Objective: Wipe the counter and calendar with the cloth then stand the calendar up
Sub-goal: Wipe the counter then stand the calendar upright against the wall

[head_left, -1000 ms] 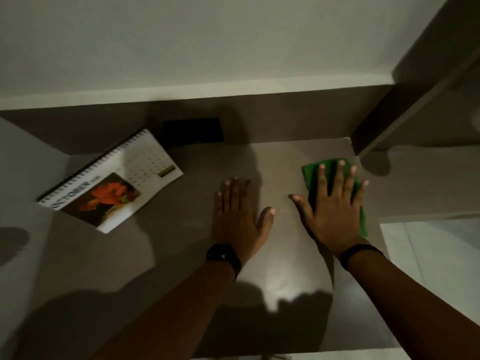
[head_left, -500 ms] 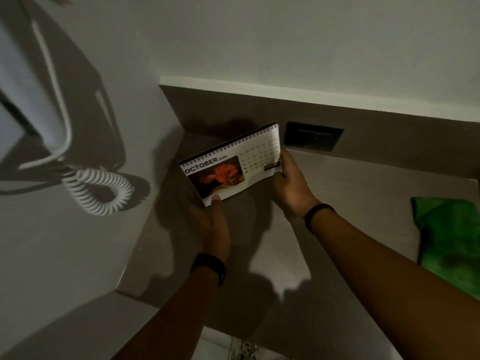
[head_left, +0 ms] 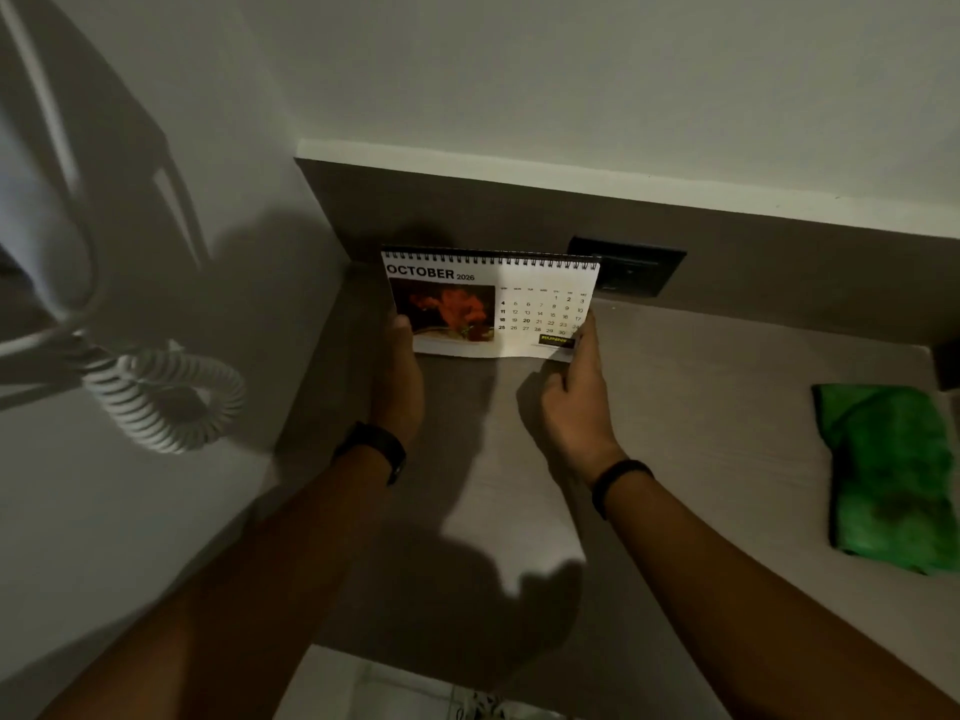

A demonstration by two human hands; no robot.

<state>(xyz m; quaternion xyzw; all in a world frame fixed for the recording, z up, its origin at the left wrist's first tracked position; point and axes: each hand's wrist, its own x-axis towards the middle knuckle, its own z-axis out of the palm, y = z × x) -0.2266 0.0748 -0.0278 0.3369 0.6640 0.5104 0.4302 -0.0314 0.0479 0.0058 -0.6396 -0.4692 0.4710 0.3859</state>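
Head view: both hands' fingers now grip desk calendar [head_left: 493, 304], raised upright at 12 o'clock; green cloth [head_left: 888, 475] dropped at 3 o'clock on bench [head_left: 701, 407]; left hand [head_left: 397, 387], right hand [head_left: 574, 402]; standing step underway.

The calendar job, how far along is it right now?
Wiping looks finished: the green cloth lies set aside on the counter, away from both hands. In hand: the left hand and right hand hold the calendar upright by its lower corners near the back wall. Left: settling it so it stands, then letting go.
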